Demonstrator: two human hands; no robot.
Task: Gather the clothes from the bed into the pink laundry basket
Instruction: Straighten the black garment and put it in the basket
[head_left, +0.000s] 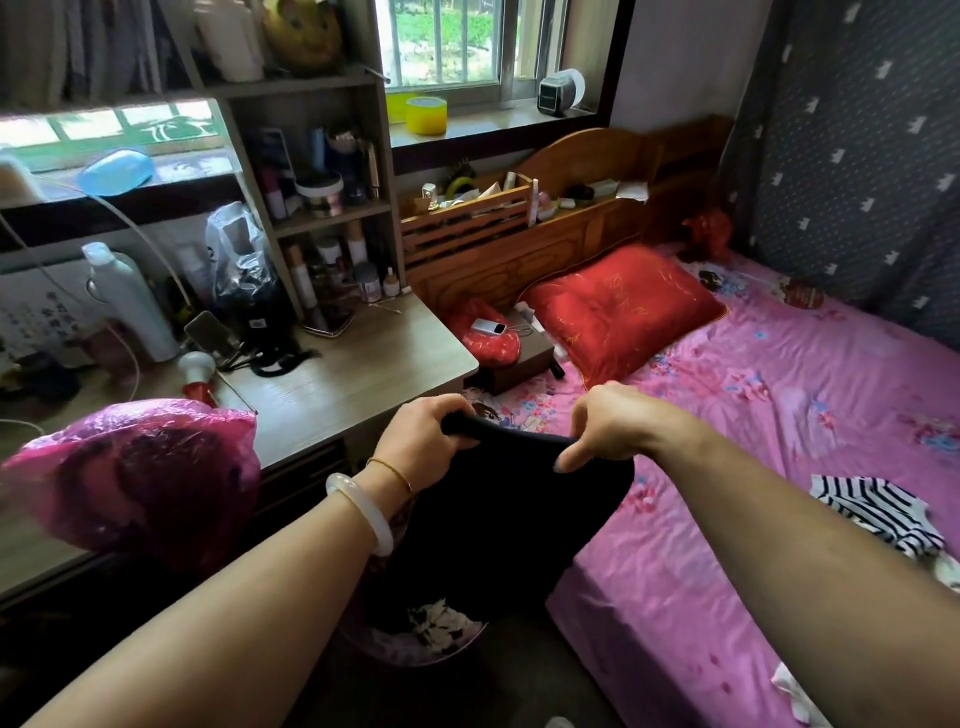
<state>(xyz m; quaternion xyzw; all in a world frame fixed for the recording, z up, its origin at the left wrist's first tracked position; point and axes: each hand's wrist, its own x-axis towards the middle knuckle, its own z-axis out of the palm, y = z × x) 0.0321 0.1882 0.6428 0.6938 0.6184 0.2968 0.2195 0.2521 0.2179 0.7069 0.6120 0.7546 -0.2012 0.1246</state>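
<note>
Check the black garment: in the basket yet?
Not yet: both hands hold the black garment by its top edge, hanging above the basket.

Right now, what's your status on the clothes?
Both hands, left hand and right hand, grip the black garment above the pink basket. Striped top still on the bed. Nothing blocking the drop.

head view | worn on head | faces forward-down over bed (753, 415) edge | hands near | single view
</note>
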